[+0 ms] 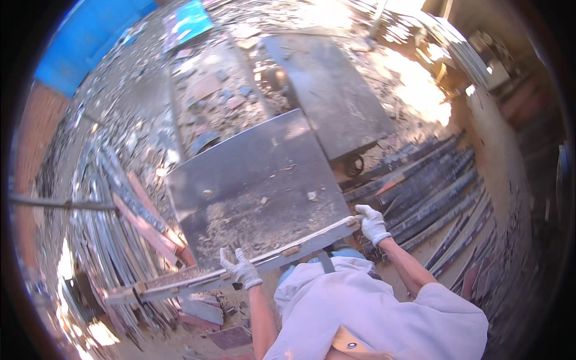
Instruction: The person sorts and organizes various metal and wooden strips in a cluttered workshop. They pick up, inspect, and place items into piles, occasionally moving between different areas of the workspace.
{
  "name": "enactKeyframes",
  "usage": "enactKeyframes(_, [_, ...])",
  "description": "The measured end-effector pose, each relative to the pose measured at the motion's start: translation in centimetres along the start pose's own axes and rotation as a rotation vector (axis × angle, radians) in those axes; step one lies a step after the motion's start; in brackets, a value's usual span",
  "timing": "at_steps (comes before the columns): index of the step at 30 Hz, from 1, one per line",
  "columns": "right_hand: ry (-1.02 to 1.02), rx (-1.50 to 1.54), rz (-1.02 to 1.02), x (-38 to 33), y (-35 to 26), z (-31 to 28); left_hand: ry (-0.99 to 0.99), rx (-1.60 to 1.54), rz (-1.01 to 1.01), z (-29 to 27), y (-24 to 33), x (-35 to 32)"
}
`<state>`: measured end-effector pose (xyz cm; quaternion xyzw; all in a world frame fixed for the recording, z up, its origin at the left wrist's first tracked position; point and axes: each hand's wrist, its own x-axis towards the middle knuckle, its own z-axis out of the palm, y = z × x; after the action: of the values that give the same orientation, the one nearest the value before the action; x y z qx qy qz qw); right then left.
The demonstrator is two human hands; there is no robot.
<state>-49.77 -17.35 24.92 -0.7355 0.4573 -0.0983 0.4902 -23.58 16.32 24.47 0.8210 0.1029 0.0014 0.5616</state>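
A large dark metal sheet (pixel 252 180), dusty with sawdust and debris, lies tilted in front of me. Along its near edge runs a long pale wooden plank (pixel 180 282) that sticks out to the left. My left hand (pixel 240 269), in a white glove, grips this plank at the sheet's near edge. My right hand (pixel 372 223), also gloved in white, holds the plank's right end at the sheet's near right corner. I wear a pale shirt.
A second dark sheet (pixel 333 90) lies further off. Stacked dark metal bars (pixel 432 192) lie to the right, reddish and grey strips (pixel 132 222) to the left. Rubble covers the ground behind. A blue tarp (pixel 90 36) sits far left.
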Motion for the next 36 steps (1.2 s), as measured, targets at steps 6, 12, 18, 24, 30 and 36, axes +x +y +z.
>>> enactKeyframes(6, [0.098, -0.202, 0.043, 2.4, 7.8, -6.7, -0.510, 0.221, 0.020, 10.2, 2.8, -9.1])
enactKeyframes(12, [0.093, 0.032, 0.148, 5.4, 12.8, -9.5, -0.679, 0.529, 0.159, 13.0, 5.0, -11.9])
enactKeyframes(18, [0.031, 0.216, 0.216, 7.7, 20.6, -9.3, -0.616, 0.782, 0.254, 12.7, 7.8, -12.1])
enactKeyframes(24, [-0.174, 0.034, 0.206, 8.8, 16.5, -10.0, -0.446, 0.657, 0.099, 8.8, 5.4, -14.3])
enactKeyframes(30, [-0.201, 0.026, -0.024, 11.9, 11.4, -7.1, -0.210, 0.634, 0.036, 2.1, 1.8, -14.8])
enactKeyframes(36, [-0.318, -0.123, -0.401, 12.6, -1.8, 2.9, 0.032, 0.558, 0.021, -8.2, -1.1, -10.9])
